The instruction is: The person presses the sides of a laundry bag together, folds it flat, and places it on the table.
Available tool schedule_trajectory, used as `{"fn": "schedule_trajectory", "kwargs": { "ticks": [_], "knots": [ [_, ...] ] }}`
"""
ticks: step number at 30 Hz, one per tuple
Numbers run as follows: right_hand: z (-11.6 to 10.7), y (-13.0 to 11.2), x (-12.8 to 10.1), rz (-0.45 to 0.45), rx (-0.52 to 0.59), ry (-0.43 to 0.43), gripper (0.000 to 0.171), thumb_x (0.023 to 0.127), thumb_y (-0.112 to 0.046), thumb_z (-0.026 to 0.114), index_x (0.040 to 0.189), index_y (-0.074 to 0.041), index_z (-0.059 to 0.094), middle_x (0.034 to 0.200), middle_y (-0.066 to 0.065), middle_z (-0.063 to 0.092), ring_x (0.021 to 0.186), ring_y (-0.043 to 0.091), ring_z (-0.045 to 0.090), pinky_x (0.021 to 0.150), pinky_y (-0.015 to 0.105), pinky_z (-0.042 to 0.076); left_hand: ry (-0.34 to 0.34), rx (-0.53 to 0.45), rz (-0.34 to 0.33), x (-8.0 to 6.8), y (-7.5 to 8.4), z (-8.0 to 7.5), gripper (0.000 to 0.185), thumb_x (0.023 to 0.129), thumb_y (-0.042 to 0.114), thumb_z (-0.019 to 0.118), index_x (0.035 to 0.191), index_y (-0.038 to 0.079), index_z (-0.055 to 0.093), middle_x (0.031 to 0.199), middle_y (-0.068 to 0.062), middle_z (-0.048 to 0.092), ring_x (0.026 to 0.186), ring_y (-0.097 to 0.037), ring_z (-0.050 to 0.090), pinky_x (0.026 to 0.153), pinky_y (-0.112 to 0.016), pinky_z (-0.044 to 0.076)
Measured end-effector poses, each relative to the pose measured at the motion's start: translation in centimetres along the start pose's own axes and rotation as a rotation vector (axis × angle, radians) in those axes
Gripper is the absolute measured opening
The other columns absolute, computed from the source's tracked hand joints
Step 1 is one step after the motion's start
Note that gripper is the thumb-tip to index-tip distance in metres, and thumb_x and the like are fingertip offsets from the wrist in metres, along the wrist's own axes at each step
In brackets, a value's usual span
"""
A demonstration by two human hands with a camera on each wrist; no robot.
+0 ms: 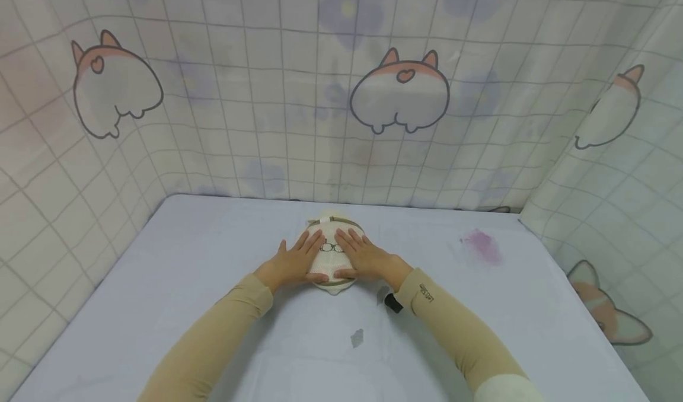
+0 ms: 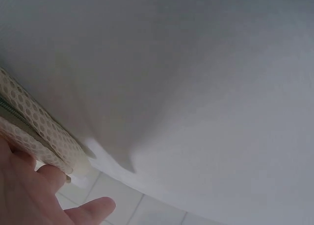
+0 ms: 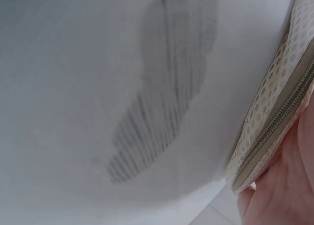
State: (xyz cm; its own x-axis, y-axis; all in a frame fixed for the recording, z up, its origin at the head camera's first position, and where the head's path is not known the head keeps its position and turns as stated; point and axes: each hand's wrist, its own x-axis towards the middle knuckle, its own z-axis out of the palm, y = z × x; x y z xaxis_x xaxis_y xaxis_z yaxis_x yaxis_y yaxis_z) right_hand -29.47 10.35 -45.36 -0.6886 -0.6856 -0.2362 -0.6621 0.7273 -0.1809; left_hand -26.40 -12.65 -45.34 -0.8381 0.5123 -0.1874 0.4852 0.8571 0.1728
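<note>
While my head camera looks down, I see both palms flat on a round cream mesh pouch with an olive zip band (image 1: 331,254) at the middle of the pale lilac sheet-covered table (image 1: 160,307). My left hand (image 1: 290,264) presses its left side with straight, spread fingers; my right hand (image 1: 367,258) does likewise opposite. Only the wrist views reveal the honeycomb mesh and zipper teeth (image 3: 274,122); only the head view shows a purple stain (image 1: 480,246) and the printed spectacles.
</note>
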Motion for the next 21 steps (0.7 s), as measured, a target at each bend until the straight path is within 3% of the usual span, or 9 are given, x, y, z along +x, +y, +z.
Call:
{"fn": "schedule_trajectory", "kwargs": {
  "ticks": [11,21],
  "knots": [
    [-0.41,-0.15,0.21,0.008,-0.024,-0.011,0.091,0.104,-0.055,0.050,0.164,-0.002,0.007,0.171,0.013,0.003,0.156,0.035,0.000,0.124,0.051,0.010,-0.016,0.043,-0.005,0.00,0.02,-0.38,0.097,0.099,0.061,0.054,0.162,-0.001,0.014,0.171,-0.016,0.008,0.154,-0.041,0.010,0.111,-0.075,0.023],
    [-0.72,-0.43,0.14,0.029,-0.016,-0.033,0.087,0.104,-0.055,0.052,0.163,-0.002,0.016,0.170,0.013,0.013,0.156,0.036,0.007,0.124,0.051,0.012,-0.028,0.025,-0.007,0.33,0.05,-0.17,0.096,0.099,0.060,0.056,0.162,0.000,0.018,0.170,-0.015,0.015,0.154,-0.041,0.013,0.112,-0.075,0.023]
  ]
}}
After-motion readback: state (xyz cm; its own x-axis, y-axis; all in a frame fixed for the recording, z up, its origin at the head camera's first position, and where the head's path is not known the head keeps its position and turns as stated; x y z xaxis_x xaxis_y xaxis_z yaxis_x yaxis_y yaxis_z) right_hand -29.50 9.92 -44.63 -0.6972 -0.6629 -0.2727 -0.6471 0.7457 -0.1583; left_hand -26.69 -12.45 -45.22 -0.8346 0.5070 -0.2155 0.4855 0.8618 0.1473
